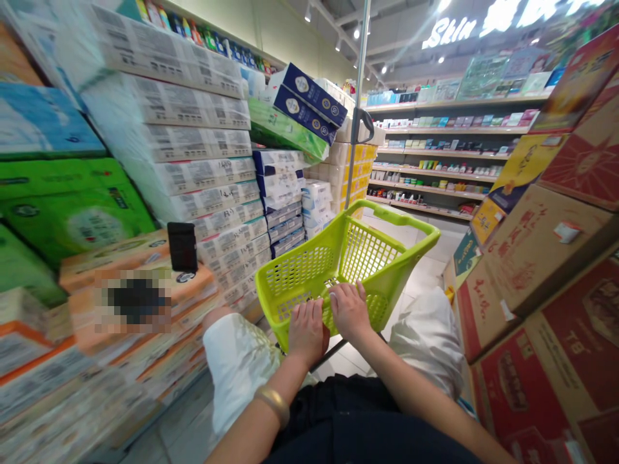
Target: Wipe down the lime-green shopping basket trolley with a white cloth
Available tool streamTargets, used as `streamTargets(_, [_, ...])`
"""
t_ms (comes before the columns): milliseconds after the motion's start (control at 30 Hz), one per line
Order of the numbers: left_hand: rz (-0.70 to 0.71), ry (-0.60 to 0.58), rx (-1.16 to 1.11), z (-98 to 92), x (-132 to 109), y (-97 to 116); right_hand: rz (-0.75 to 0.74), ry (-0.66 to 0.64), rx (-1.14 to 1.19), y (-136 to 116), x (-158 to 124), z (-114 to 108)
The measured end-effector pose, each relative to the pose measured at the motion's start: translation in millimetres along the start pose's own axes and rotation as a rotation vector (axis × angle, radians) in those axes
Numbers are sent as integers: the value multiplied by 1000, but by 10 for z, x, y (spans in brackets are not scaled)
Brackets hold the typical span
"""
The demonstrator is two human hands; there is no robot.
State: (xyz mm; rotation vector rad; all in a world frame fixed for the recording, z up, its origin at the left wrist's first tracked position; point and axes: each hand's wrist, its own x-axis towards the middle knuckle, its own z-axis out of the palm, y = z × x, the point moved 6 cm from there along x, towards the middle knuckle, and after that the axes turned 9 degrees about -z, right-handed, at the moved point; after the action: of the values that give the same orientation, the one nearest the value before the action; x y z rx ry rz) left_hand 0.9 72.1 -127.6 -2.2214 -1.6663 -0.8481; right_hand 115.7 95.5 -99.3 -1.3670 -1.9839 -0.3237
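A lime-green plastic shopping basket (302, 267) with latticed sides stands tilted in front of my knees. Its near rim is under both of my hands. My left hand (307, 327) has its fingers bent over the rim, with the thumb tucked below. Close beside it, my right hand (349, 309) curls over the same rim a little further right. The basket's inside shows only lattice and floor pattern through the holes. A thin grey pole (358, 122) with a dark looped grip rises behind the basket.
Stacked tissue packs (207, 129) rise along the left. A black phone-like object (182, 247) stands on orange packs (193, 287), beside a pixelated patch. Cardboard cartons (527, 251) line the right side. Shelves of small goods (430, 145) fill the back.
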Motion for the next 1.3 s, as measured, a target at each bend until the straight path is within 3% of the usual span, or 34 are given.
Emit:
streamTargets(100, [7, 5, -5, -5, -4, -14, -53, -25, 22, -77, -26, 22])
streamTargets(333, [-25, -18, -12, 5, -2, -4, 54, 35, -74, 383, 55, -171])
streamTargets(433, [-21, -6, -7, 7, -2, 12, 72, 28, -63, 283, 29, -110])
streamTargets(600, [-4, 8, -12, 1, -17, -4, -46, -15, 23, -44, -50, 2])
streamTargets(867, [-21, -14, -12, 17, 1, -32, 73, 49, -56, 362, 32, -161])
streamTargets(1100, [5, -17, 10, -9, 50, -97, 18, 19, 9, 132, 16, -66])
streamTargets(1300, [20, 8, 21, -45, 72, -248, 42, 3, -10, 266, 64, -163])
